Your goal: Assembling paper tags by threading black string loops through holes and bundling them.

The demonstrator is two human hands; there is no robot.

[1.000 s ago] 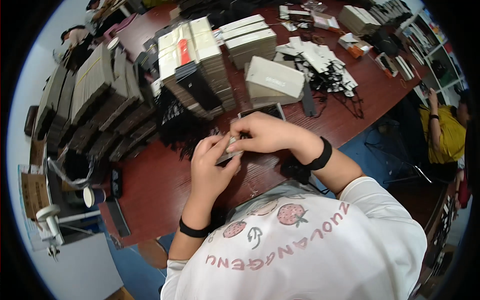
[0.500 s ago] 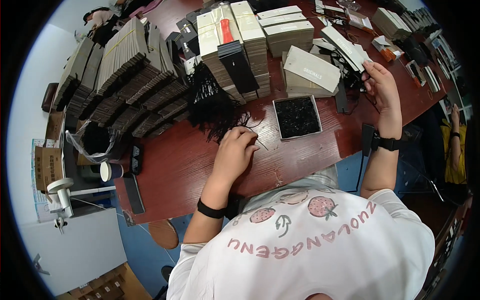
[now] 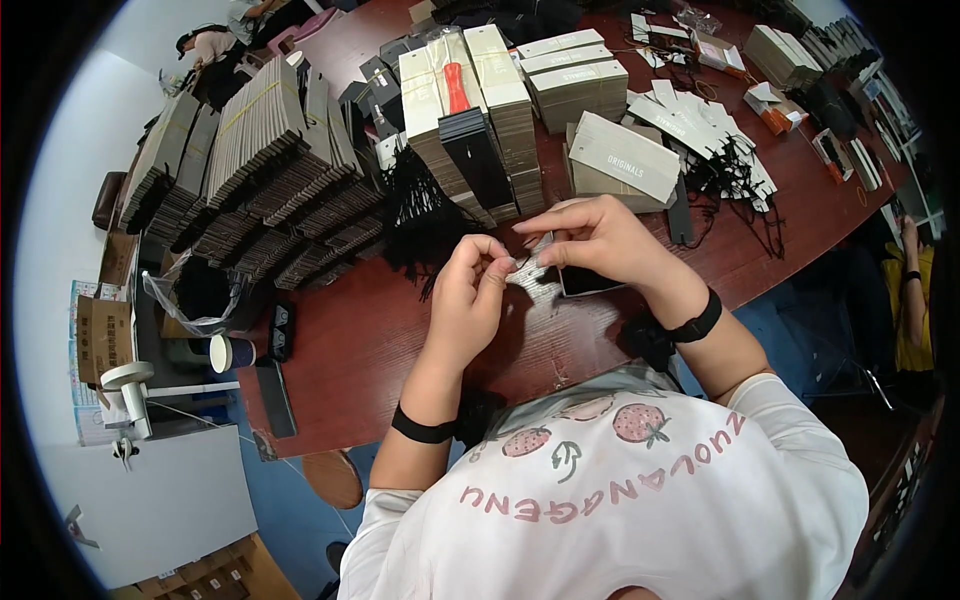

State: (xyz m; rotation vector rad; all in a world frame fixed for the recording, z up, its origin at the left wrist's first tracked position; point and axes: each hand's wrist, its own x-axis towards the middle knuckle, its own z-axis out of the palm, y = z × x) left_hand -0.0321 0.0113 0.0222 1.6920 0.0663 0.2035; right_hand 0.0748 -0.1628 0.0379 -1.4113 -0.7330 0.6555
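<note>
Over the front middle of the desk my two hands come close together. My left hand (image 3: 466, 298) is closed in a pinch on the end of a thin black cord (image 3: 521, 265). My right hand (image 3: 612, 240) faces it, thumb and fingers drawn toward the cord; what sits at its fingertips is too small and dark to make out. Below the right hand lies a small white-edged tray (image 3: 598, 293), mostly covered by that hand. A hanging bunch of black cords (image 3: 412, 205) spreads beyond my left hand. Past my right hand stands a stack of pale grey tags (image 3: 622, 165).
Corded tags (image 3: 690, 120) lie fanned out at the right. Tall banded card stacks (image 3: 255, 125) fill the left, and another stack (image 3: 425, 85) carries a red-handled tool (image 3: 455, 88). A paper cup (image 3: 225, 353) stands near the left edge. Another person's arm (image 3: 912, 290) shows far right.
My right hand has let go of a tag on the right-hand pile and come left to meet my left hand. The left hand has lifted slightly with the cord.
</note>
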